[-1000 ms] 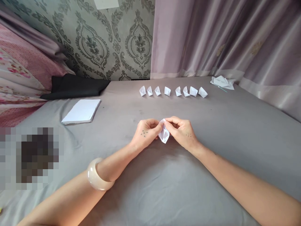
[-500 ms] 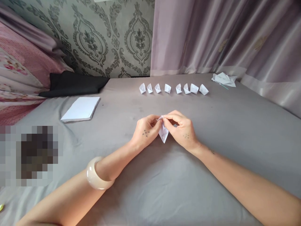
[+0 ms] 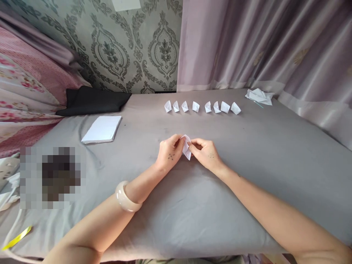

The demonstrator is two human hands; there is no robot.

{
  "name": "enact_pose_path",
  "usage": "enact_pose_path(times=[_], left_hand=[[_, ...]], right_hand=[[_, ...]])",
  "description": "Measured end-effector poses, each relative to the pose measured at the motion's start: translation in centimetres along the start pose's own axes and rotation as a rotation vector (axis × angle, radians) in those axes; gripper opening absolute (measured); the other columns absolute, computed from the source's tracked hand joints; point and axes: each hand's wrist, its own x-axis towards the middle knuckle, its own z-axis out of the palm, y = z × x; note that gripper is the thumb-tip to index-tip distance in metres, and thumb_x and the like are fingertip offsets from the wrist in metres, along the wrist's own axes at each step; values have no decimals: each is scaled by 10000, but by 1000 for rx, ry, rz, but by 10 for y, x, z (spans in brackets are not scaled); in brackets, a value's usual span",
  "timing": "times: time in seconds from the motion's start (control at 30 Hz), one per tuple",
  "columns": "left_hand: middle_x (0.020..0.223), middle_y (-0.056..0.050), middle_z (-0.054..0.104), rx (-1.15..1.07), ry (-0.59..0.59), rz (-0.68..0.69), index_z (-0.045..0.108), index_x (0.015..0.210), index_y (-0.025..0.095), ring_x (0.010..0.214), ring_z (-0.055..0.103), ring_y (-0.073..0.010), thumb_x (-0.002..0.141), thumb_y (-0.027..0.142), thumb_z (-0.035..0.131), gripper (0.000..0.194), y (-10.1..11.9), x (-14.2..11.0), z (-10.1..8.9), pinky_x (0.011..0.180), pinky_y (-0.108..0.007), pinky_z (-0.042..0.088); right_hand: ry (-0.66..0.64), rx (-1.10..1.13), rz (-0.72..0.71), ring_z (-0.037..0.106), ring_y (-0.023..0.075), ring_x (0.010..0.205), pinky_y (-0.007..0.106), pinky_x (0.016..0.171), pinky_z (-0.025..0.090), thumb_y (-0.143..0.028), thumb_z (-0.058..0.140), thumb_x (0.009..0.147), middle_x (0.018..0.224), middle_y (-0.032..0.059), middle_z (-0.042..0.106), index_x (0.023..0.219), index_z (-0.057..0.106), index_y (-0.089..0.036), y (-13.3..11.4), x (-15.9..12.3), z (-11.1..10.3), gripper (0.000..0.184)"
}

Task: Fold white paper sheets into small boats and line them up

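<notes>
A small piece of folded white paper [image 3: 187, 151] is held between my two hands above the grey sheet. My left hand [image 3: 171, 149] pinches its left edge with thumb and fingers. On the other side, my right hand [image 3: 205, 152] grips it, the thumb lying across the paper's front and the fingers behind. Both hands hide parts of the folds. Farther back stands a row of several small folded paper pieces [image 3: 195, 106], like little boats, spaced unevenly from left to right.
A stack of white paper [image 3: 102, 129] lies at the left, with a black cloth [image 3: 95, 101] behind it. Loose folded papers [image 3: 259, 96] and a thin light-blue stick [image 3: 259, 105] are at the back right. A yellow strip [image 3: 17, 238] and a white cable [image 3: 13, 227] lie front left.
The folded paper has turned in my hands, and its lower tip sits higher. My right hand has shifted left, its thumb now across the paper. The view has moved slightly.
</notes>
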Motion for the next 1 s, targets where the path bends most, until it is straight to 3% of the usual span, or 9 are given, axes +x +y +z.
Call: enact_pose_path(times=[0.17, 0.4, 0.53, 0.77, 1.0], left_hand=[[712, -24, 684, -114, -44, -28, 661, 947, 176, 615, 614, -119, 894, 338, 488, 243, -2, -1, 3, 595, -214, 484], [698, -17, 661, -129, 68, -44, 649, 920, 176, 566, 590, -108, 909, 369, 463, 269, 3, 13, -3, 584, -217, 485], [733, -22, 670, -97, 115, -42, 650, 909, 174, 601, 596, -108, 909, 376, 462, 276, 12, 19, -3, 603, -212, 485], [800, -35, 691, -83, 120, -55, 645, 983, 176, 656, 622, -112, 913, 371, 459, 279, 17, 18, 8, 659, -227, 509], [827, -36, 693, -145, 114, -136, 637, 1001, 178, 688, 638, -118, 891, 352, 494, 251, 13, 11, 10, 683, -239, 533]], right_hand=[[36, -11, -57, 655, 174, 737, 285, 698, 504, -410, 614, 812, 806, 47, 724, 859, 719, -174, -3, 1, -2, 263], [-171, 183, 215, 657, 163, 695, 254, 573, 526, -449, 600, 818, 826, 79, 693, 868, 700, -143, -18, 0, -13, 326], [-234, 226, 275, 643, 139, 664, 223, 539, 521, -435, 646, 794, 839, 84, 688, 869, 701, -143, -28, 1, -19, 306], [-125, 203, 309, 584, 91, 532, 194, 469, 494, -261, 598, 811, 707, 43, 654, 710, 660, -130, -34, 4, -19, 176], [-32, 85, 263, 546, 87, 463, 195, 414, 456, -326, 583, 823, 615, 11, 600, 663, 611, -145, -20, 0, -7, 242]])
